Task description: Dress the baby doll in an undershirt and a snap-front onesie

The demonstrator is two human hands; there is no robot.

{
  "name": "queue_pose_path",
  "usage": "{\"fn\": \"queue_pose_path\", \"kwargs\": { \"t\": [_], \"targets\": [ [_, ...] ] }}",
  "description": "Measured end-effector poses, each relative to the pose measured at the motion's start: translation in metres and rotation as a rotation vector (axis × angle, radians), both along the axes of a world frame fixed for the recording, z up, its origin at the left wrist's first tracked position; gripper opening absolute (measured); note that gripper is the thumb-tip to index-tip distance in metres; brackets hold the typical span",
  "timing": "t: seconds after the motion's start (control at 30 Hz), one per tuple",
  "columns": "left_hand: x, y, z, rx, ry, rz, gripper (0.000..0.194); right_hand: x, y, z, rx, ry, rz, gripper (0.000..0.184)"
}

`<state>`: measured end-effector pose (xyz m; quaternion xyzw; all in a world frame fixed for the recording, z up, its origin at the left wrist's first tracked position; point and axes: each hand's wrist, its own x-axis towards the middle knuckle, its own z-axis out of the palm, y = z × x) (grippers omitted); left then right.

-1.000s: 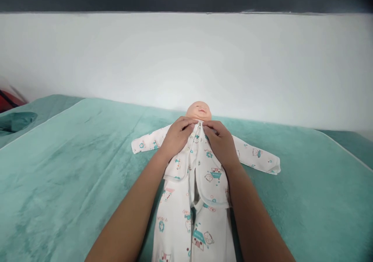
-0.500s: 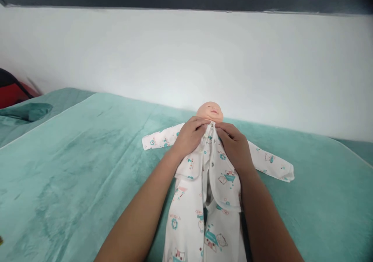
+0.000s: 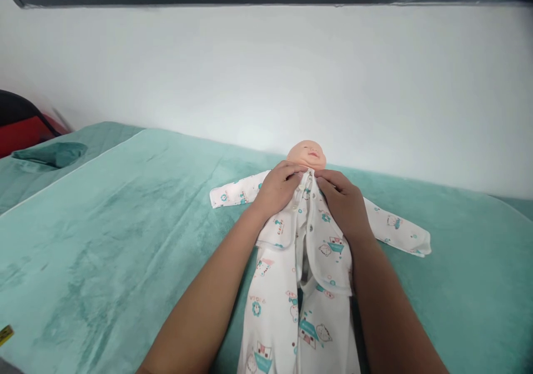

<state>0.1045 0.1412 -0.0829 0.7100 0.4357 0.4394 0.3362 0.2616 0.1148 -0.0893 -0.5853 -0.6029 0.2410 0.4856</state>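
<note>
A baby doll [image 3: 307, 153] lies on its back with its head toward the wall. It is dressed in a white printed baby jacket [image 3: 333, 252], whose sleeves spread out to both sides, and white printed pants [image 3: 270, 307]. My left hand [image 3: 280, 188] is closed on the left edge of the jacket's neckline, just below the doll's chin. Opposite it, my right hand [image 3: 345, 199] pinches the right edge of the neckline. The two front edges come close together at the top and part lower down, where snaps show along them. The fingertips partly hide the collar.
A teal plush blanket [image 3: 125, 224] covers the bed. White wall [image 3: 266, 74] rises behind it, with a dark band above. At the far left are a red and black object [image 3: 25, 124] and a folded teal cloth [image 3: 50, 155]. A small yellow item [image 3: 5, 335] lies at the lower left.
The view has shifted slightly, so everything sits a little farther right and higher. Both hands stay at the jacket's neckline, with little visible movement on the cloth.
</note>
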Motion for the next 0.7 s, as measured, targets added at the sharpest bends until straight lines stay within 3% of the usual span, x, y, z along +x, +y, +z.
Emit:
{"fn": "queue_pose_path", "kwargs": {
  "t": [0.7],
  "targets": [
    [-0.0008,-0.0006,0.0004,0.013,0.06,-0.056,0.036,0.0038,0.0014,-0.0046,0.033,-0.005,0.038,0.021]
  ]
}}
